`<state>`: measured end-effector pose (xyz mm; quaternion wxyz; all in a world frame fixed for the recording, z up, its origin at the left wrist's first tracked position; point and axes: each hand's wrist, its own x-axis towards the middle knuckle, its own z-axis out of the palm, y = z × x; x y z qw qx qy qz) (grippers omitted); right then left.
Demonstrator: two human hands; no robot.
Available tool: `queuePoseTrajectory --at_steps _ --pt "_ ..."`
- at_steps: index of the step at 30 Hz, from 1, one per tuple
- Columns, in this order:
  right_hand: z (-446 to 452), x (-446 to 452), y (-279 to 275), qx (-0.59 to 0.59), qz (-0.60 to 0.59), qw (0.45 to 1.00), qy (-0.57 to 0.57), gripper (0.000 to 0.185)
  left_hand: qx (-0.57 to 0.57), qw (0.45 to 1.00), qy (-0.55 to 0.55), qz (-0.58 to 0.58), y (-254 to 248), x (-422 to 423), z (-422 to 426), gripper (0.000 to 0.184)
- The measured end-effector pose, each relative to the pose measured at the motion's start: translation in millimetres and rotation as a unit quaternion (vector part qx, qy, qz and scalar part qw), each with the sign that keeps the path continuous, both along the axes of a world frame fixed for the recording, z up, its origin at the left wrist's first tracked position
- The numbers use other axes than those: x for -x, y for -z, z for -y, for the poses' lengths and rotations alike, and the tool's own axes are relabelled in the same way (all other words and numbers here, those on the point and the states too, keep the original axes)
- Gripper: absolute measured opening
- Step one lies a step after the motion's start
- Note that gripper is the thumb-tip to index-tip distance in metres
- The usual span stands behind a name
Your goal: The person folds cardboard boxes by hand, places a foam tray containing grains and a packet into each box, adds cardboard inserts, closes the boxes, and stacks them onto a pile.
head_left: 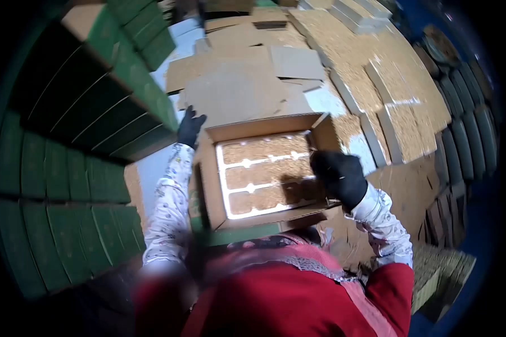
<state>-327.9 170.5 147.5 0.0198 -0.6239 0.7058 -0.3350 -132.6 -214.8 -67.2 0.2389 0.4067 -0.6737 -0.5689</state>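
An open cardboard box (266,126) stands in front of my body. Inside it lies a white tray (225,182) with rows of tan, crumbly filling (258,196). My left hand (191,128), in a dark glove, is beside the box's far left corner, fingers apart and nothing visible in them. Over the right side of the box is my right hand (340,175), also dark-gloved, with its fingers curled in towards the tray. Whatever those fingers hold, if anything, is hidden, and the hand casts a shadow on the filling.
Green boxes (62,241) are stacked along the left. Flat cardboard sheets (230,84) lie beyond the box. White-edged trays with tan filling (399,84) cover the right back. Dark rounded packs (466,129) stand at the far right, above a block-like bundle (444,269).
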Motion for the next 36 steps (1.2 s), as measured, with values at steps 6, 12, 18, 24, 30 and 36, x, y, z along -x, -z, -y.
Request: queuePoseTrajectory --at_steps 6,12,18,24,30,36 --pt "-63 135 115 -0.048 0.092 0.919 0.379 0.027 0.188 0.919 0.116 0.328 91 57 103 0.109" --pt "-67 124 211 -0.299 0.064 0.878 0.368 0.042 0.291 0.746 0.182 0.571 23 102 85 0.114" --pt "-70 127 275 -0.246 0.174 0.876 0.376 0.019 0.411 0.718 0.127 0.547 5 81 90 0.077" --pt "-58 122 263 -0.266 0.110 0.875 0.389 0.019 0.231 0.921 0.157 0.270 -140 31 41 0.014" --pt "-72 134 297 -0.225 0.157 0.888 0.368 0.015 0.628 0.758 0.091 0.151 -260 -5 -144 0.006" --pt "-42 128 199 0.105 0.389 0.830 0.386 0.015 0.441 0.581 0.642 0.235 -232 9 -239 0.015"
